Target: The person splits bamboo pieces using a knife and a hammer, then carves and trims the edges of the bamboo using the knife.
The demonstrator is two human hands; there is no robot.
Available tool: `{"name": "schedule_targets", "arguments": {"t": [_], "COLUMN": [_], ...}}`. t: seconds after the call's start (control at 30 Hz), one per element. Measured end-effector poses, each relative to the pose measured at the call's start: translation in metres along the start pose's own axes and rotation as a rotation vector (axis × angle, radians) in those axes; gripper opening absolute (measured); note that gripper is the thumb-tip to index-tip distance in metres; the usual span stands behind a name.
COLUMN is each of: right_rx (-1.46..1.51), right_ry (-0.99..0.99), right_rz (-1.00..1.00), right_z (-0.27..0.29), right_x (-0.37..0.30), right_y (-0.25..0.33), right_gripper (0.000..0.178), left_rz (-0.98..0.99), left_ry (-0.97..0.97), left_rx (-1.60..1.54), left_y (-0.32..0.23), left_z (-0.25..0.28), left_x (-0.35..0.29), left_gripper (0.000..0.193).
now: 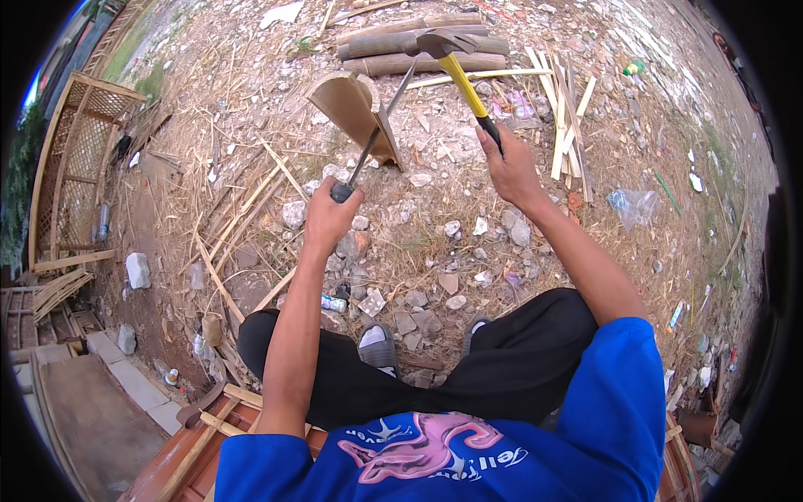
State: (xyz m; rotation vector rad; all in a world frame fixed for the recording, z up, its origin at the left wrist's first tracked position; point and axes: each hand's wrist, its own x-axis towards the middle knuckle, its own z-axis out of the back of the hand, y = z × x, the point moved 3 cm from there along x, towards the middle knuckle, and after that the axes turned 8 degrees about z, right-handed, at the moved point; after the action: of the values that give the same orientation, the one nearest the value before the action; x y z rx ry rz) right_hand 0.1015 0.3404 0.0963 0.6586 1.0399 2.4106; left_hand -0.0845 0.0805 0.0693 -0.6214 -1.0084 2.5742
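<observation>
My left hand (329,219) is closed round the dark handle of a long narrow knife (365,159). Its blade slants up and away, crossing a split half-round length of bamboo (350,107) that stands tilted on the ground. Whether the blade is sunk into the bamboo or only lies against it, I cannot tell. In my right hand (512,167) is a claw hammer (465,85) with a yellow handle and black grip. The hammer's head is raised near the far tip of the blade; whether they touch is unclear.
Several bamboo poles (427,64) lie stacked beyond the hammer. Split slats (562,121) rest in a loose pile at the right, near a clear plastic bag (633,207). A lattice frame (60,167) stands at the far left. Stones, thin strips and litter cover the ground before my feet.
</observation>
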Motion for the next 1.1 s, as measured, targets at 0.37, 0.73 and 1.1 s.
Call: {"name": "schedule_targets", "arguments": {"t": [0.37,0.73,1.1], "right_rx": [0.171,-0.173,-0.108], "right_ry": [-0.127,0.159,0.202], "right_rz": [0.161,-0.212,-0.047], "right_z": [0.027,-0.021,-0.017], "right_x": [0.031,0.000,0.021], "right_y": [0.078,-0.037,0.024], "right_gripper": [0.046,0.048,0.045], "left_rz": [0.013,0.006,0.027], "left_ry": [0.004,-0.019,-0.018], "left_rx": [0.002,0.011,-0.026], "left_y": [0.001,0.010,0.008], "left_z": [-0.001,-0.011,-0.012], "left_x": [0.001,0.001,0.005], "left_gripper": [0.047,0.045,0.048]}}
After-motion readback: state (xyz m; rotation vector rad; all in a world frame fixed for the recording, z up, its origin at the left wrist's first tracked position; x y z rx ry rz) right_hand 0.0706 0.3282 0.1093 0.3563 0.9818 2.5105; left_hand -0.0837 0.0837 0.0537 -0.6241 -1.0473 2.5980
